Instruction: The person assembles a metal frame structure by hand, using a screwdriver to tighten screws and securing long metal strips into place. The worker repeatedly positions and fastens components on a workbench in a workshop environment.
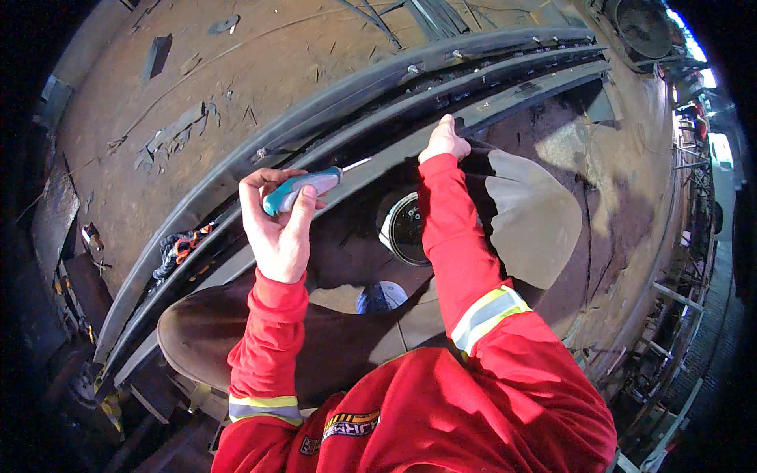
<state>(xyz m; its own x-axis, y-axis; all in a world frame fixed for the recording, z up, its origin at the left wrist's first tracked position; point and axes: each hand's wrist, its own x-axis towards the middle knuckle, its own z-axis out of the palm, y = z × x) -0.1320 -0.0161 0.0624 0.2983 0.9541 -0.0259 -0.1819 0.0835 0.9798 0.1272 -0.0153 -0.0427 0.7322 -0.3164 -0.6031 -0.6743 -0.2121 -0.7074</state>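
My left hand is closed round the teal and grey handle of a screwdriver, whose thin bright shaft points right along the long metal beam. My right hand rests at the near edge of this beam, thumb up and fingers curled over the edge, partly hidden. The beam runs in curved parallel ribs from lower left to upper right, with dark grooves between them. Several small bolts stick up along the far rib. Between my legs stands a round black container with a pale side.
Orange and dark cords lie bunched in the groove at left. Beyond the beam, the brown floor carries scraps and a thin cable. Metal bars lie at the top. A round drum-like object stands upper right, with metal racks below.
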